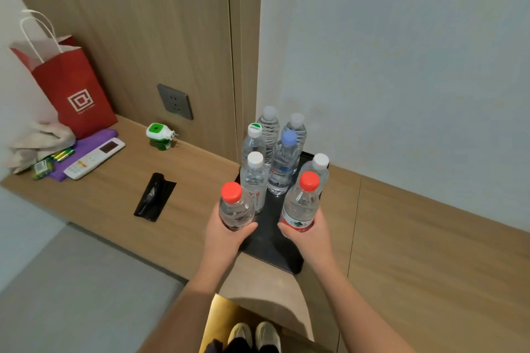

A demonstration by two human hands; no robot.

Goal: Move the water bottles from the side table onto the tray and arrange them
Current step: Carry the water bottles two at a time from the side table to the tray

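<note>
At lower centre, the left hand [226, 233] wraps around a red-capped bottle [235, 206]; the right hand [308, 231] grips a second red-capped bottle [301, 206]; both sit over the near part of the black tray [269, 249] on the wooden tabletop [415, 238]; six more bottles [282, 165] stand upright at the tray's far end, centre frame.
</note>
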